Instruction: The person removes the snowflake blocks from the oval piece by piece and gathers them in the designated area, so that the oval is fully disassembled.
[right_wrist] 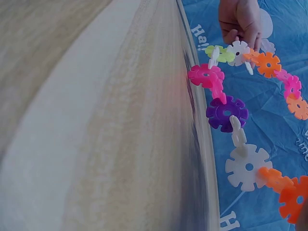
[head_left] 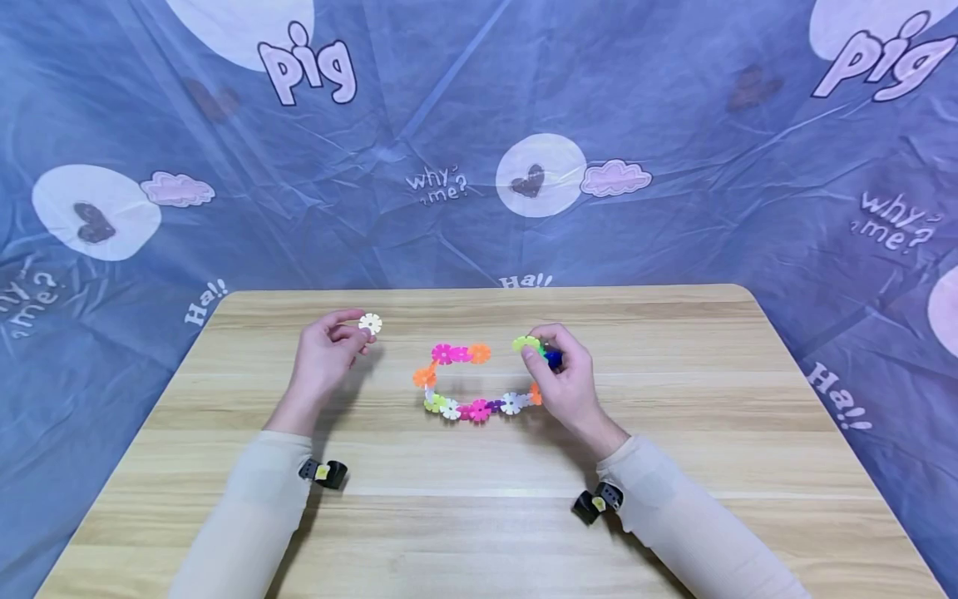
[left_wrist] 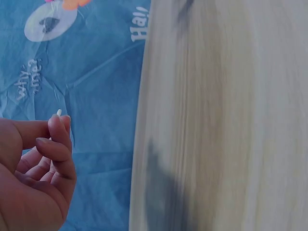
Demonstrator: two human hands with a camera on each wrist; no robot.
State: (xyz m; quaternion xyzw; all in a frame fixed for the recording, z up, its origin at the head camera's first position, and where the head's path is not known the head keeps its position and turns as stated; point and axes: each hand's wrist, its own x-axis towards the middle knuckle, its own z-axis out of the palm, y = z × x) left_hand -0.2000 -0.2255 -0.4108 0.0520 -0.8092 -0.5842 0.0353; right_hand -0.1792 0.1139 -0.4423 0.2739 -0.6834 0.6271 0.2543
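Out to the left, my left hand (head_left: 323, 359) pinches a single cream-white notched plastic disc (head_left: 366, 319) between thumb and fingertips. In the left wrist view only a thin edge of that disc (left_wrist: 59, 112) pokes out above the fingers. My right hand (head_left: 572, 384) grips one end of a chain of interlocking snowflake discs (head_left: 475, 408) in pink, orange, white, purple and yellow-green. Around its thumb and fingers show a yellow-green disc (head_left: 525, 342) and a dark blue disc (head_left: 554, 358). From there the chain curves left and back to a free orange disc (head_left: 481, 349).
A pale wood-grain table (head_left: 464, 532) lies beneath both hands. Behind it and at its sides hangs a blue printed cloth (head_left: 419, 100). Each wrist wears a small black camera, on the left sleeve (head_left: 247, 507) and the right sleeve (head_left: 696, 516).
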